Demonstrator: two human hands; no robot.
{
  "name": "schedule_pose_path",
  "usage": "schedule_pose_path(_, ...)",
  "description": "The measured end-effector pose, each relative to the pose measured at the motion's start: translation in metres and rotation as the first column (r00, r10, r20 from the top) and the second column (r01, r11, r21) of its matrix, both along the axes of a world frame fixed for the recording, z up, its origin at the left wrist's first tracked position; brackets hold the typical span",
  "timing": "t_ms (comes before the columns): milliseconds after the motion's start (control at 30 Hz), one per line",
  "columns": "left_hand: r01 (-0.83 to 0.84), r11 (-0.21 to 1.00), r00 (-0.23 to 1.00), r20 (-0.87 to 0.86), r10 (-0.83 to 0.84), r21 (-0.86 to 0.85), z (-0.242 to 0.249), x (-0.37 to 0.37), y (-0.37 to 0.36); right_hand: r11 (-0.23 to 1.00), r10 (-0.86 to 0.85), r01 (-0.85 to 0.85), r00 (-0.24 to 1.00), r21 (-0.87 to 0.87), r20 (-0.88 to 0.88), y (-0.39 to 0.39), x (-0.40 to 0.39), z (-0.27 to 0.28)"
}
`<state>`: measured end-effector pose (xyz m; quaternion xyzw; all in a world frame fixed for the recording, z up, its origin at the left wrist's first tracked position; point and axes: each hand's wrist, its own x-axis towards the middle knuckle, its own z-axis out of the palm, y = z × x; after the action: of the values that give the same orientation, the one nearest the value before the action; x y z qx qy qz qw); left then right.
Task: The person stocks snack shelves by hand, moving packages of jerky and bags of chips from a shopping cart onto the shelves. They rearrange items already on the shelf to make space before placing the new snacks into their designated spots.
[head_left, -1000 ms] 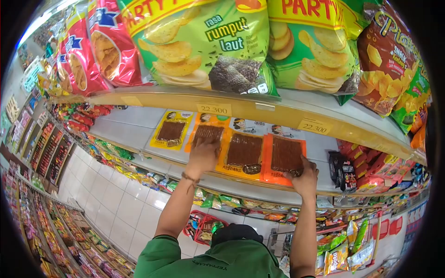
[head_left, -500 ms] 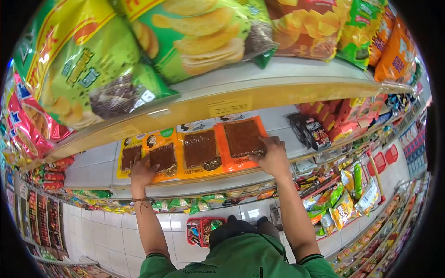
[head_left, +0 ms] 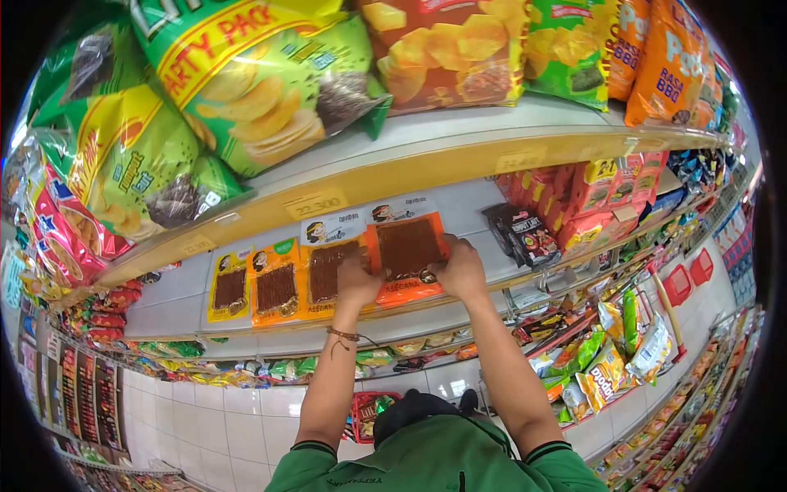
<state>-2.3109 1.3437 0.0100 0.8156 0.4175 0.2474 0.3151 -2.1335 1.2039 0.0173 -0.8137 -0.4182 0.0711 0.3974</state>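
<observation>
Several flat packets with clear windows showing brown strips lie side by side on the white shelf. The rightmost, a red-orange packet point(head_left: 410, 250), lies between my hands. My right hand point(head_left: 461, 269) grips its right edge, fingers bent over it. My left hand point(head_left: 359, 283) has its fingers at the packet's left edge and covers part of an orange-yellow packet point(head_left: 325, 266); whether it pinches anything is hard to make out. Further left lie another orange packet point(head_left: 276, 287) and a smaller yellow packet point(head_left: 229, 289).
Large green chip bags point(head_left: 262, 82) stand on the upper shelf, above a yellow price rail point(head_left: 393, 180). Black packets point(head_left: 525, 234) and red boxes point(head_left: 602, 193) sit to the right. Below are a cart of snack bags point(head_left: 602, 373) and a red basket point(head_left: 365, 410) on the floor.
My left hand has moved right, from the leftmost packets to the left edge of the red-orange one. My right hand stays at its right side. The view has shifted to the right.
</observation>
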Motion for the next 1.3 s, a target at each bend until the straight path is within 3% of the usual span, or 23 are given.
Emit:
schedule_pose_path(67, -0.012, 0.999, 1.000, -0.007, 0.012, 0.044, -0.010, 0.005, 0.000, 0.998, -0.038, 0.037, 0.999, 0.043, 0.031, -0.001, -0.001, 0.001)
schedule_pose_path(133, -0.085, 0.992, 0.978, 0.182, 0.100, -0.088, -0.021, 0.009, 0.004, 0.995, -0.065, 0.059, 0.996, 0.082, 0.069, -0.004, 0.001, -0.002)
schedule_pose_path(200, -0.108, 0.992, 0.961, 0.247, 0.122, -0.067, -0.042, 0.012, 0.018, 0.969, -0.055, 0.035, 0.996, 0.245, 0.074, 0.000, 0.008, -0.014)
schedule_pose_path(233, -0.128, 0.990, 0.941, 0.310, 0.138, -0.050, -0.054, 0.011, 0.025, 0.969, -0.046, 0.027, 0.996, 0.246, 0.074, 0.001, 0.010, -0.020)
schedule_pose_path(267, -0.137, 0.989, 0.939, 0.312, 0.145, -0.047, -0.056, 0.010, 0.028, 0.955, -0.066, 0.048, 0.996, 0.293, 0.055, 0.002, 0.013, -0.022)
schedule_pose_path(333, -0.089, 0.969, 0.928, 0.333, 0.165, -0.231, -0.059, 0.009, 0.036, 0.937, -0.081, 0.063, 0.996, 0.344, 0.039, 0.006, 0.016, -0.027)
schedule_pose_path(433, -0.068, 0.964, 0.953, 0.271, 0.140, -0.257, -0.040, 0.012, 0.027, 0.883, -0.026, 0.006, 0.999, 0.470, 0.035, 0.010, 0.019, -0.022)
schedule_pose_path(467, -0.075, 0.963, 0.951, 0.274, 0.147, -0.258, -0.049, 0.013, 0.032, 0.833, 0.004, 0.040, 0.997, 0.552, -0.079, 0.012, 0.022, -0.020)
schedule_pose_path(500, -0.090, 0.973, 0.951, 0.271, 0.148, -0.213, -0.062, 0.014, 0.041, 0.777, 0.046, 0.084, 0.981, 0.624, -0.189, 0.013, 0.025, -0.015)
schedule_pose_path(567, -0.119, 0.978, 0.946, 0.279, 0.163, -0.169, -0.065, 0.013, 0.044, 0.627, 0.037, 0.105, 0.986, 0.772, -0.164, 0.008, 0.038, 0.004)
schedule_pose_path(633, -0.233, 0.964, 0.971, 0.093, 0.222, 0.132, -0.038, 0.016, 0.025, 0.479, 0.127, 0.195, 0.949, 0.856, -0.288, 0.003, 0.059, 0.019)
schedule_pose_path(800, -0.241, 0.970, 0.959, 0.160, 0.234, 0.024, -0.043, 0.018, 0.031, 0.441, 0.155, 0.279, 0.913, 0.853, -0.378, -0.019, 0.085, 0.053)
schedule_pose_path(967, -0.214, 0.977, 0.955, 0.210, 0.208, 0.008, -0.059, 0.016, 0.044, 0.539, 0.173, 0.287, 0.882, 0.792, -0.438, -0.011, 0.071, 0.031)
schedule_pose_path(1000, -0.186, 0.975, 0.968, 0.193, 0.161, 0.118, -0.057, 0.015, 0.041, 0.647, 0.050, 0.176, 0.961, 0.742, -0.272, 0.006, 0.075, -0.015)
schedule_pose_path(1033, -0.164, 0.960, 0.975, 0.182, 0.124, 0.226, -0.053, 0.012, 0.040, 0.642, 0.006, 0.188, 0.968, 0.744, -0.250, 0.012, 0.055, -0.018)
schedule_pose_path(1067, -0.138, 0.965, 0.980, 0.169, 0.101, 0.225, -0.049, 0.007, 0.039, 0.682, 0.006, 0.174, 0.970, 0.710, -0.244, 0.019, 0.048, -0.033)
schedule_pose_path(1133, -0.140, 0.958, 0.978, 0.189, 0.094, 0.249, -0.039, -0.002, 0.038, 0.893, -0.028, 0.112, 0.981, 0.436, -0.194, 0.015, 0.030, -0.032)
schedule_pose_path(1167, -0.158, 0.977, 0.971, 0.205, 0.126, 0.147, -0.030, -0.007, 0.029, 0.936, -0.049, 0.080, 0.994, 0.344, -0.098, 0.009, 0.024, -0.029)
schedule_pose_path(1200, -0.159, 0.968, 0.977, 0.171, 0.126, 0.193, -0.021, -0.009, 0.020, 0.969, -0.055, 0.053, 0.998, 0.242, 0.001, 0.004, 0.019, -0.028)
schedule_pose_path(1300, -0.044, 0.954, 0.999, 0.037, 0.035, 0.296, -0.033, -0.017, 0.011, 0.973, -0.023, 0.018, 1.000, 0.229, 0.021, 0.003, 0.015, -0.031)
